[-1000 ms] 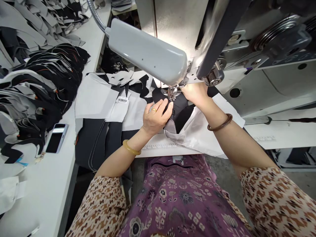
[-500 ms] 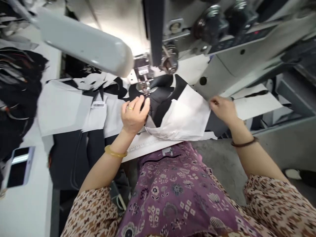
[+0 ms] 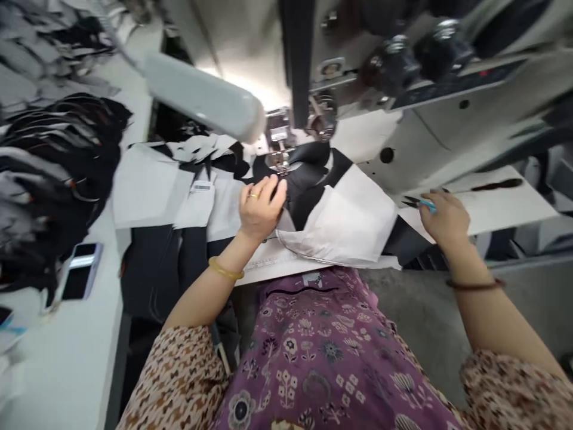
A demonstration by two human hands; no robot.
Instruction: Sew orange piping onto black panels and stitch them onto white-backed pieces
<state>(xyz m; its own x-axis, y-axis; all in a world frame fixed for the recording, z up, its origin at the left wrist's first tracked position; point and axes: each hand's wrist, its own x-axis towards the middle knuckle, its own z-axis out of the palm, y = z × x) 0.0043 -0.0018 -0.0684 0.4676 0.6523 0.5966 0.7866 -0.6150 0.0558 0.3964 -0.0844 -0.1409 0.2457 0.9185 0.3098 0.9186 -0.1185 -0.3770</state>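
Note:
My left hand [image 3: 262, 208] rests on the dark fabric [image 3: 308, 179], just in front of the presser foot [image 3: 280, 162]. Its fingers are bent and close together; whether they pinch the cloth is hard to tell. My right hand [image 3: 445, 220] is closed on small blue-handled snips [image 3: 427, 205], whose dark pointed blades face left. A white fabric piece [image 3: 344, 227] lies between my hands, joined to or lying over the dark fabric.
The sewing machine's head and a pale lamp [image 3: 201, 95] hang above the work. To the left are white and dark pieces [image 3: 147, 185], a phone [image 3: 82, 272] and a dark fabric pile [image 3: 58, 197]. A thin dark tool [image 3: 496, 185] lies at right.
My right hand has moved right, away from the fabric, and now has the snips in it. The view has shifted; my left hand stays by the presser foot.

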